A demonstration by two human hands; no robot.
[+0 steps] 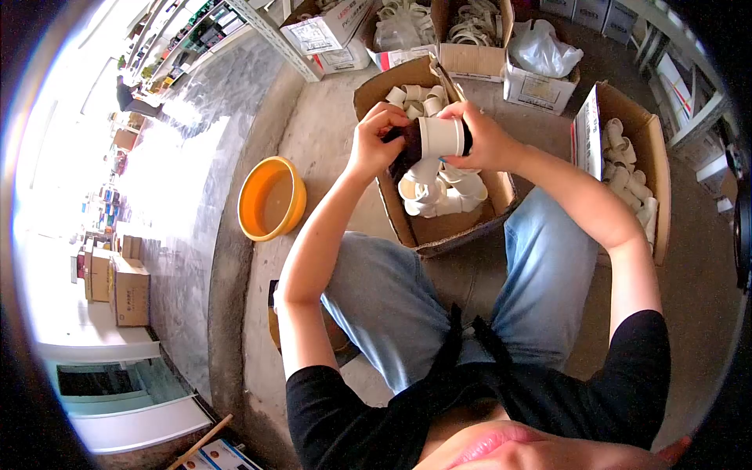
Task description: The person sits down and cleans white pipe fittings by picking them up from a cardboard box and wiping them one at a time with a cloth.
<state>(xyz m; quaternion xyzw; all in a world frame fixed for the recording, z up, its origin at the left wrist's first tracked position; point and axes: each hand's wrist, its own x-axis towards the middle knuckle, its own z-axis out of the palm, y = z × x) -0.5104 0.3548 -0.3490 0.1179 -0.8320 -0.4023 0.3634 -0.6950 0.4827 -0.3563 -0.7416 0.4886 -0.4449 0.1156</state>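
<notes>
Nearest the camera, at the bottom edge, you see part of your own face (509,446), with your black short-sleeved top (337,407) spreading to either side above it. Beyond it, your blue jeans (392,290) show with the knees apart, and both bare forearms reach forward between and above them. Your hands meet over an open cardboard box (497,211), with a white pipe fitting (442,137) held up between them. The fitting is a short, wide cylinder lying on its side: its long axis runs nearly level from left to right, across your body. One end faces your left hand (380,141); the other sits in your right hand (486,141). The right hand is wrapped around that end, fingers over the far side and thumb along the lower edge. The left hand is curled, thumb and fingertips pinching dark material (410,145) at the fitting's left end; what it is, you cannot tell. Directly below, loose white fittings (446,196) are piled in the box, pointing in mixed directions. On the floor, a yellow basin (252,196) stands left of the box, and a second box (662,180) of smaller white fittings stands to the right. Farther ahead, a clear plastic bag (544,48) tops another carton (540,90).
</notes>
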